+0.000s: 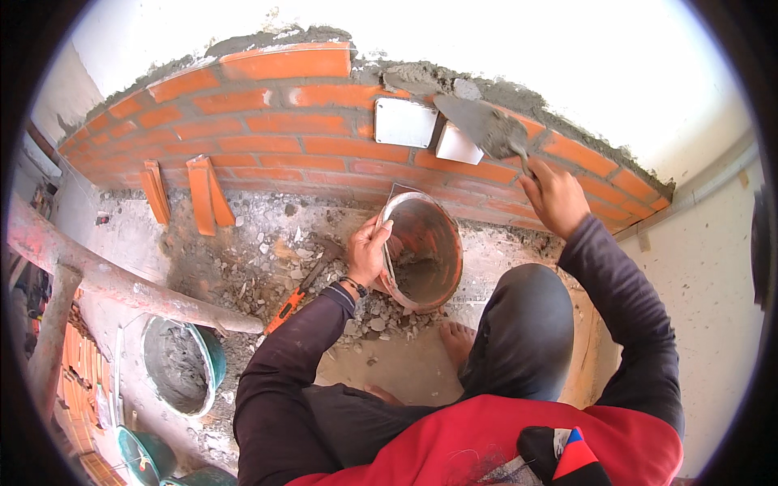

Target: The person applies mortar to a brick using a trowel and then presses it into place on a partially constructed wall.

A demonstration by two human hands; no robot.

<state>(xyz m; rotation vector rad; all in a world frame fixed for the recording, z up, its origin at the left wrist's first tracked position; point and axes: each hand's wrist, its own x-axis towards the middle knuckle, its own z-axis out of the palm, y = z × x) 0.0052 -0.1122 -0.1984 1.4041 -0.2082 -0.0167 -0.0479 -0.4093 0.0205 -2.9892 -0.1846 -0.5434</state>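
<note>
My right hand (pixel 557 194) is closed round the handle of a pointed trowel (pixel 478 125). The trowel's blade, with some grey mortar on it, is in front of the upper courses of an orange brick wall (pixel 332 148), by two white boxes set there, a left one (pixel 404 122) and a right one (pixel 459 146). Below, my left hand (pixel 369 255) grips the rim of a mortar-smeared bucket (pixel 438 235). The bucket tilts, and wet mortar (pixel 421 278) shows inside it. Fresh mortar (pixel 413 77) lies along the stepped top of the brickwork.
Loose bricks (pixel 209 194) lean on the wall at left. A hammer (pixel 296 298) with an orange handle lies among rubble (pixel 267 263). A thick pole (pixel 121 271) crosses the left side, above a green tub (pixel 214 356) of mortar. More bricks (pixel 81 364) and a green bucket (pixel 154 454) stand lower left.
</note>
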